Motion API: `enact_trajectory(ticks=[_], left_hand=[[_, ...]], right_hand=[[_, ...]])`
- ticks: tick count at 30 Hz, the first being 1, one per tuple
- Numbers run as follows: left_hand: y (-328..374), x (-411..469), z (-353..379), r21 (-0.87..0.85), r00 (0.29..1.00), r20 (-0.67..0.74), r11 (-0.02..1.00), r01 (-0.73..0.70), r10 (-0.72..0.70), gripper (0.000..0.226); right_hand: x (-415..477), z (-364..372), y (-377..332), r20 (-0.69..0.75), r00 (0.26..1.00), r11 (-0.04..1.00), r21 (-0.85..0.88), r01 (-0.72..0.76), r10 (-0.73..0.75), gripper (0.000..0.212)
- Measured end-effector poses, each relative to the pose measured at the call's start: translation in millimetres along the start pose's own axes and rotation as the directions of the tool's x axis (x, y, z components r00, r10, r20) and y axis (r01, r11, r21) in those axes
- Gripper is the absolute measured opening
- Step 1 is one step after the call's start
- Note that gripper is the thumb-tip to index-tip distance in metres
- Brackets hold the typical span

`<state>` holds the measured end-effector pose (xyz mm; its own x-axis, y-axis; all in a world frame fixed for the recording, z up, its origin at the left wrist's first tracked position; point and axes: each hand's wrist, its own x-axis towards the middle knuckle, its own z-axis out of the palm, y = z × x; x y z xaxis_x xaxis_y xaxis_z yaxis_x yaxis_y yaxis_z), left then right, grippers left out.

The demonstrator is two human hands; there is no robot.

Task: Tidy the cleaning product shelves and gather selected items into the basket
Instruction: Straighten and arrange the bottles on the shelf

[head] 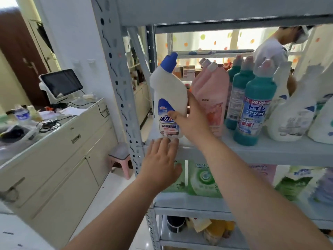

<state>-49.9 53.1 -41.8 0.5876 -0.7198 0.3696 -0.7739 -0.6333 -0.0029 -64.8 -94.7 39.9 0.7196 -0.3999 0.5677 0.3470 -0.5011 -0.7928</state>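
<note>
A white toilet-cleaner bottle [167, 94] with a blue angled cap stands upright at the left end of the grey shelf [270, 150]. My right hand [191, 121] is wrapped around its right side, thumb across the label. My left hand [160, 165] is spread flat just below the bottle's base, at the shelf's front edge, with nothing in it. To the right stand pink refill pouches [210, 98], teal bottles [255, 109] and white spray bottles [295, 112]. No basket is in view.
The shelf's grey upright post [119, 87] stands just left of the bottle. Green and pink refill packs [203, 179] fill the shelf below. A cream counter [59, 139] with a screen is at left, a pink stool [120, 157] beside it. Another person [273, 49] stands behind the shelves.
</note>
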Motion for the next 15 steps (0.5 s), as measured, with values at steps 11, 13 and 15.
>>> enact_trajectory(ticks=[11, 13, 15], left_hand=[[-7.3, 4.7, 29.7, 0.098, 0.998, -0.066, 0.995, -0.017, 0.023, 0.084], [-8.3, 4.7, 31.1, 0.099, 0.997, -0.074, 0.995, -0.014, 0.021, 0.085], [-8.8, 5.0, 32.9, 0.107, 0.997, -0.076, 0.994, -0.010, 0.018, 0.086]], right_hand=[[42.2, 29.0, 56.7, -0.038, 0.989, 0.990, 0.034, -0.140, 0.141, 0.051], [42.7, 32.3, 58.6, -0.040, 0.989, 0.990, 0.027, -0.140, 0.141, 0.049], [42.3, 34.9, 58.2, -0.057, 0.989, 0.990, 0.015, -0.139, 0.140, 0.047]])
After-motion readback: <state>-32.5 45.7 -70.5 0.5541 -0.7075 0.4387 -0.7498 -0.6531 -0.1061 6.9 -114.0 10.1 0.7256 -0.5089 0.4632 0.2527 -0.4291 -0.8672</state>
